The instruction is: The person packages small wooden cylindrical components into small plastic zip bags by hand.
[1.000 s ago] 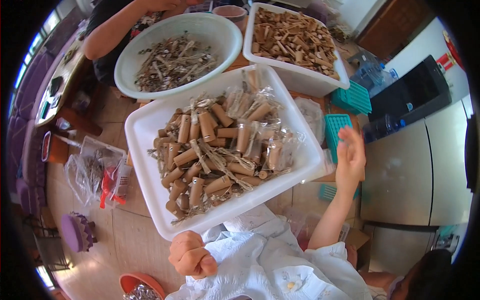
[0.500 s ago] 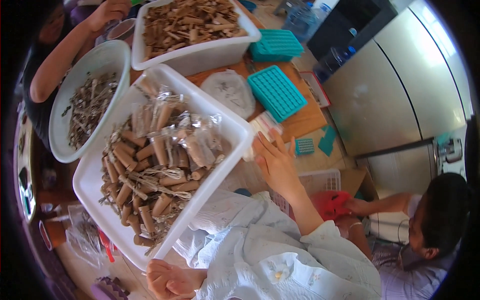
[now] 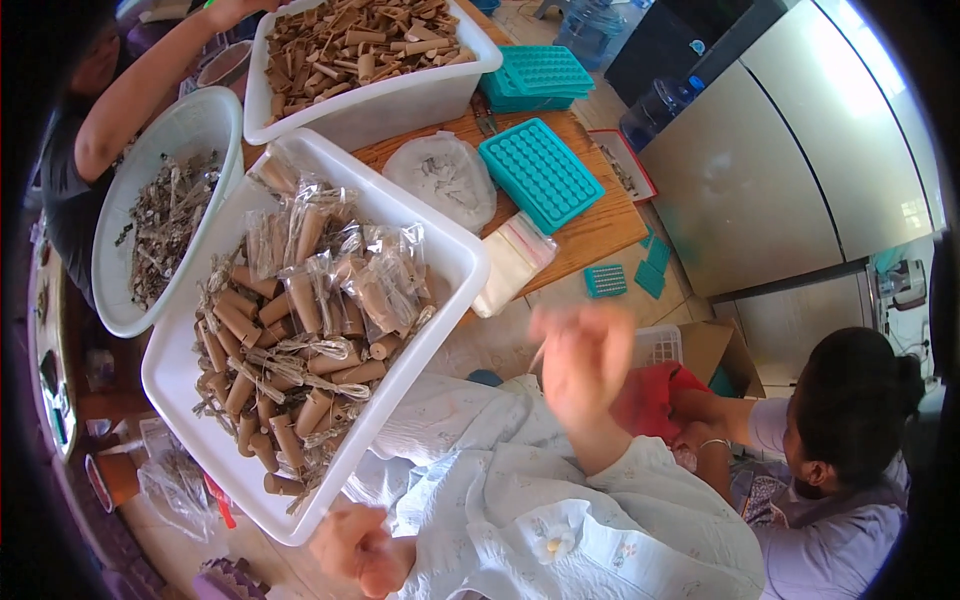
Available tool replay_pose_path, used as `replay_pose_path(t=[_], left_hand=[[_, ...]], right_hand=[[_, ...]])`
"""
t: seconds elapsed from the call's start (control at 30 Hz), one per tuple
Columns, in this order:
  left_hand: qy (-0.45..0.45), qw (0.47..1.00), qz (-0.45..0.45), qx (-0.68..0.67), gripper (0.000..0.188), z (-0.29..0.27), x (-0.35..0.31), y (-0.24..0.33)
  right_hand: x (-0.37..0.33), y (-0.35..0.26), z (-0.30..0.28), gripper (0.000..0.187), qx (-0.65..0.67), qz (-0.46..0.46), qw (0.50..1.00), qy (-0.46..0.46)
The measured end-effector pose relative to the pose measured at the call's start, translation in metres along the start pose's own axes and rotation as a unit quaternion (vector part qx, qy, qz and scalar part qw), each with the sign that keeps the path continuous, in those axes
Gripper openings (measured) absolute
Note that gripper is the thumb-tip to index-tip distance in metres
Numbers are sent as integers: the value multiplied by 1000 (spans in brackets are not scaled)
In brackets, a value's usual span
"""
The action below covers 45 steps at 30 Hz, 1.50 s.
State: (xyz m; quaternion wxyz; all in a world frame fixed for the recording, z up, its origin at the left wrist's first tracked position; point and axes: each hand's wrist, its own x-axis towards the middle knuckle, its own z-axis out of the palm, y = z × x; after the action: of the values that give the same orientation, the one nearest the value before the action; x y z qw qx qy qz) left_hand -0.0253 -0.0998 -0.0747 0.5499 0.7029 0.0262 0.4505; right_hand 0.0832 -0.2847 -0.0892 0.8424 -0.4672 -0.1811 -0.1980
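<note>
A large white plastic tub (image 3: 420, 375) sits in front of me. It holds many brown cylinders (image 3: 287, 440) with bundles of pale twine, and some are packed in clear plastic bags (image 3: 375, 280). My left hand (image 3: 365, 550) is curled closed beside the tub's near corner; what it holds, if anything, is hidden. Raised over my lap, right of the tub, my right hand (image 3: 585, 365) is smeared by motion, so its fingers are unclear. A stack of small flat plastic bags (image 3: 515, 262) lies at the table edge beyond it.
Behind stands another white tub (image 3: 370, 118) of brown pieces. Left of it is a pale oval basin (image 3: 105, 250) of twined bits. Teal trays (image 3: 540, 175) and a round translucent lid (image 3: 440, 180) lie on the wooden table (image 3: 610, 235). At right, a co-worker (image 3: 840, 430) handles something red.
My right hand has lifted off the stack of small plastic bags and come back toward me, leaving the stack uncovered. My left hand has shifted slightly. The view has turned a little.
</note>
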Motion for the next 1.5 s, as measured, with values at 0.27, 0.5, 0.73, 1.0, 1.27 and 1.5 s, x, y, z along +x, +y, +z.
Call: replay_pose_path(t=[0.27,0.5,0.73,1.0,1.27,1.5], left_hand=[[-139,982,-120,-41,71,11,7,-2],[-13,1000,-15,20,59,1,9,-2],[-152,988,9,32,51,-19,17,3],[-189,981,-9,53,40,-31,25,9],[-154,977,-148,-20,24,-34,23,17],[-164,980,-89,65,23,-32,26,20]], right_hand=[[-23,-12,39,30,-245,-53,922,-296],[-31,-7,60,18,-313,-109,878,-345],[-31,-6,63,25,-363,-175,829,-388],[-23,-10,70,28,-403,-216,779,-429],[13,-7,88,29,-378,-161,781,-470],[92,46,152,25,-549,0,672,-497]])
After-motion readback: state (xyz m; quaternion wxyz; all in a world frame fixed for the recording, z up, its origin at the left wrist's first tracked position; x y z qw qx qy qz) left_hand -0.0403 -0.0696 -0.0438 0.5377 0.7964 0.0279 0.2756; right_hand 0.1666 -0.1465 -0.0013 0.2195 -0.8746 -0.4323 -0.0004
